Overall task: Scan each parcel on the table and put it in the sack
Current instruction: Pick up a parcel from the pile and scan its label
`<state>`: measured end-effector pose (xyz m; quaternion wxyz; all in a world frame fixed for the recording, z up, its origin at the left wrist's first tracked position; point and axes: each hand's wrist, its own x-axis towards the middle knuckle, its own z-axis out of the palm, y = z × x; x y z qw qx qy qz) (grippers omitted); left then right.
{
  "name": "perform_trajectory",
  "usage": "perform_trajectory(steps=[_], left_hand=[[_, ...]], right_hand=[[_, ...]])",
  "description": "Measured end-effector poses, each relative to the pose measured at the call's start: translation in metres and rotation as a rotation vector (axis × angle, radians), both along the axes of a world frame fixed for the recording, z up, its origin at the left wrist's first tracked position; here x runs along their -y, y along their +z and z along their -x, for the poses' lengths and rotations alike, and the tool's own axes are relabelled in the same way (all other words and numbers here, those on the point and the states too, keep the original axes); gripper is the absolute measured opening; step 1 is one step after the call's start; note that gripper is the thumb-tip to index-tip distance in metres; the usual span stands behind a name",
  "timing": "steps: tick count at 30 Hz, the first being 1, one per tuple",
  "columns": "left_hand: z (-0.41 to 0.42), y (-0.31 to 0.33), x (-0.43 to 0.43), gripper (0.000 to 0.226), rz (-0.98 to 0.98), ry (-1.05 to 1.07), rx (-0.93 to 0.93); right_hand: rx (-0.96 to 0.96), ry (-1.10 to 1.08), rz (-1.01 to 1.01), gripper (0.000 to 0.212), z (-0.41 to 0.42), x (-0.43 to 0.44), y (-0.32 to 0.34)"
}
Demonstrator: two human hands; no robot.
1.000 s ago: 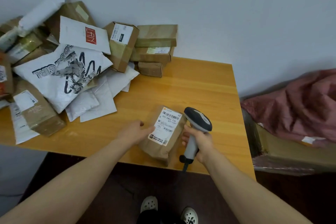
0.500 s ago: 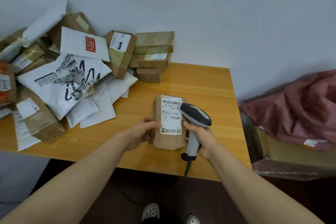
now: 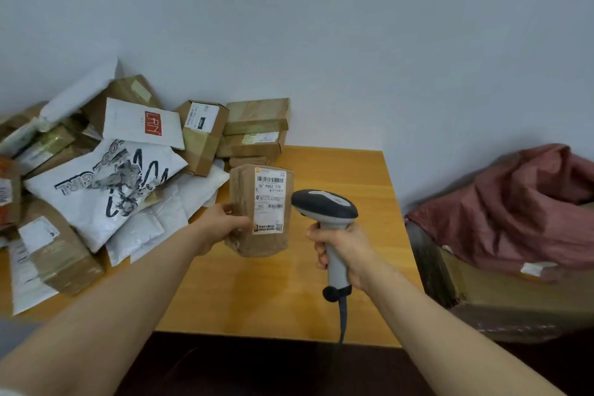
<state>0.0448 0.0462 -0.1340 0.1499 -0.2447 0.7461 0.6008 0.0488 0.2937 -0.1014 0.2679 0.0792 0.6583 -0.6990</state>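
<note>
Head view, looking down over a wooden table (image 3: 273, 299) set against a pale wall (image 3: 321, 26).

Left hand (image 3: 225, 223): fingers and thumb curled round the left edge of a brown paper parcel (image 3: 246, 190), holding it upright with its white shipping label (image 3: 269, 202) facing us. We can see barcodes and large print on the label; the smaller print is too fine to read. We cannot tell whether the parcel's bottom edge rests on the table or hangs just above it.

Right hand (image 3: 344, 247): wrapped tight round the pale handle of a barcode scanner (image 3: 324, 206), dark head uppermost, nose turned left toward the label. The scanner head sits just beside the parcel's right edge; we cannot tell if they touch. Its grey cable (image 3: 343, 315) drops from the handle base past the table's near edge.

Left side of the table: a heap of parcels (image 3: 61, 254). We note a white mailer printed "GIRL" (image 3: 106, 190) on top, a white mailer with a red LRN mark (image 3: 141, 125) behind it, a tilted carton (image 3: 202, 135) leaning on the heap, and a stack of flat brown boxes (image 3: 257, 128) against the wall, just behind the held parcel.

Right of the table: a dull red sack (image 3: 514, 209), crumpled, draped over a cardboard box (image 3: 514, 292). The held parcel is over the middle of the table, well apart from the sack.
</note>
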Motion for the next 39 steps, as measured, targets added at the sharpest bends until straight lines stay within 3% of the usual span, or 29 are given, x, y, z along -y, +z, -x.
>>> perform_trajectory(steps=[4,14,39], left_hand=[[0.006,0.003,0.000,0.047,0.014,0.030,-0.028],[0.018,0.003,0.003,0.044,0.044,0.018,-0.036],[0.048,-0.014,0.008,0.069,0.027,-0.069,0.007]], right_hand=[[0.046,-0.005,0.001,0.018,-0.003,-0.001,0.007],[0.015,-0.057,0.043,0.026,0.001,0.008,0.021],[0.048,-0.124,0.035,0.024,0.006,0.005,0.026]])
